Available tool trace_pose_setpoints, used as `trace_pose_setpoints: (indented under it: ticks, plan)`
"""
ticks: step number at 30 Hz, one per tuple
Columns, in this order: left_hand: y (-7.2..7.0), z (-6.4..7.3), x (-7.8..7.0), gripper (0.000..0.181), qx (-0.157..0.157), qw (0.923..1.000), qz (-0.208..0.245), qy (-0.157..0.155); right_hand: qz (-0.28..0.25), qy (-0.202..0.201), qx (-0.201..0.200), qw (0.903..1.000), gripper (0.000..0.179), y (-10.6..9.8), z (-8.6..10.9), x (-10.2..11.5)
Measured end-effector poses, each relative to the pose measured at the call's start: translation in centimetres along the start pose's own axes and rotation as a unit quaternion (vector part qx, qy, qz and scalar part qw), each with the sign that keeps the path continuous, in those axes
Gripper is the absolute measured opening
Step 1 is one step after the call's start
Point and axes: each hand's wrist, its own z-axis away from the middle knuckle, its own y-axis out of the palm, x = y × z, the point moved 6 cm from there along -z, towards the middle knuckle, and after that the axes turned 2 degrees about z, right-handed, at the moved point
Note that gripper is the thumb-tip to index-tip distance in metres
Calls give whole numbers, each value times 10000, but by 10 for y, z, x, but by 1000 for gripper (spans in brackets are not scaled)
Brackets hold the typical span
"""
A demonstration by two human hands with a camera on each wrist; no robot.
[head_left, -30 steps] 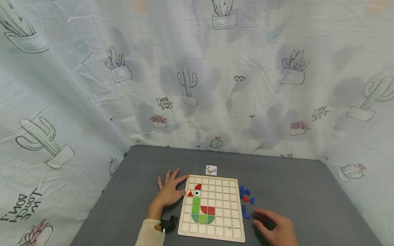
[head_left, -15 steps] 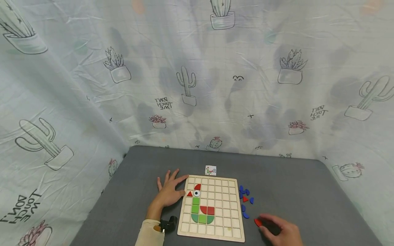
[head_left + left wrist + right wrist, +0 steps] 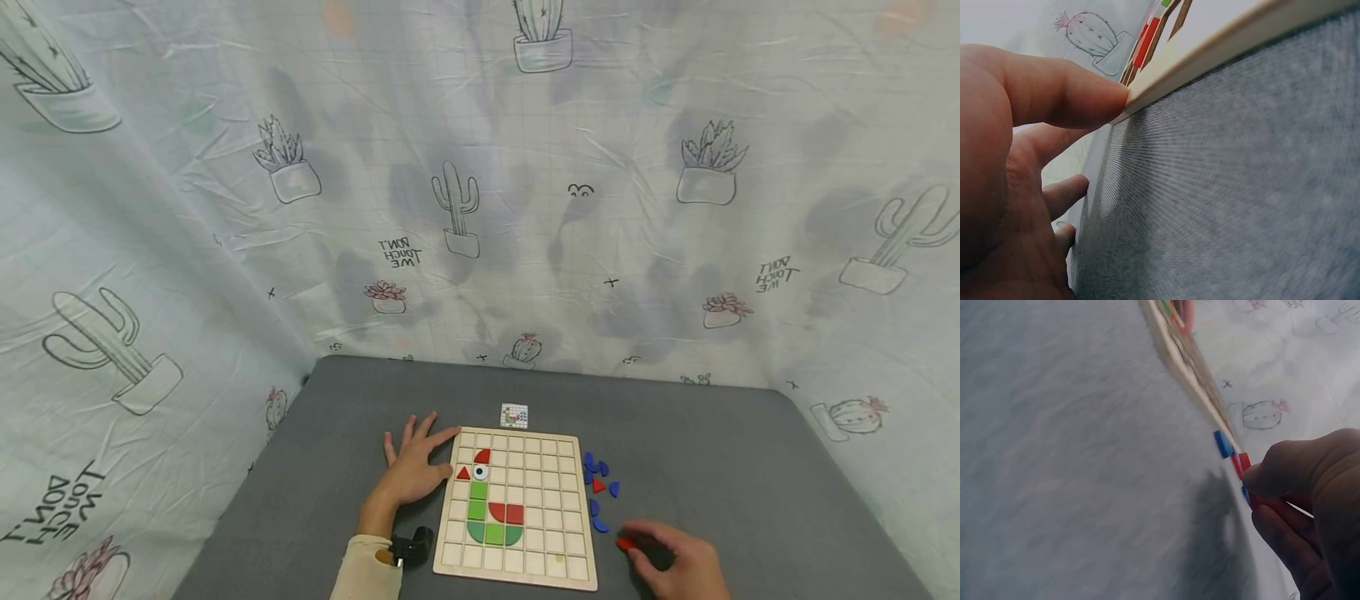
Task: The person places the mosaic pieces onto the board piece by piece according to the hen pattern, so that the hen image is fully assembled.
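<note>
My right hand [image 3: 675,558] is just right of the board, low over the grey table, with thumb and fingers pinching a small red puzzle piece [image 3: 624,543]. The right wrist view shows that red piece [image 3: 1245,461] at the fingertips, partly covered by the thumb. Fingers spread, my left hand [image 3: 412,471] lies along the left side of the wooden grid board [image 3: 551,500], its thumb and forefinger touching the edge. In the left wrist view the thumb [image 3: 1085,97] meets the board's rim. Green, red and eye-marked pieces form a shape on the board's left half.
Several loose blue pieces [image 3: 600,526] and a red triangle [image 3: 598,485] lie along the board's right side. A small picture card [image 3: 514,416] sits just beyond the far edge. Cactus-printed cloth [image 3: 480,208] hangs behind the table [image 3: 720,467].
A red piece now shows in my right fingertips, which looked bare a second ago. Since half a second ago the piece has turned and the hand has shifted slightly left. My left hand stays put.
</note>
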Motion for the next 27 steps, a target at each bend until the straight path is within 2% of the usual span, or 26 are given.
trace_pose_setpoints:
  ticks: [2,6,9,12,22,27]
  plan:
    - [0,0,0,65,3,10000,10,-10,-31,-144,-33,9999,40,-1,-3,4]
    - [0,0,0,65,4,10000,29,-17,-324,-708,-136,9969,43,1,-9,16]
    - [0,0,-1,65,5,10000,30,-5,-702,-1173,-52,9906,43,7,-13,25]
    - [0,0,-1,65,6,10000,21,10,-1048,-1449,175,9837,40,16,-17,34]
    - [0,1,0,64,54,10000,50,39,-1580,-1915,700,9661,35,39,-29,64]
    - [0,1,1,65,70,10000,49,46,-1687,-1946,1043,9606,34,49,-35,73]
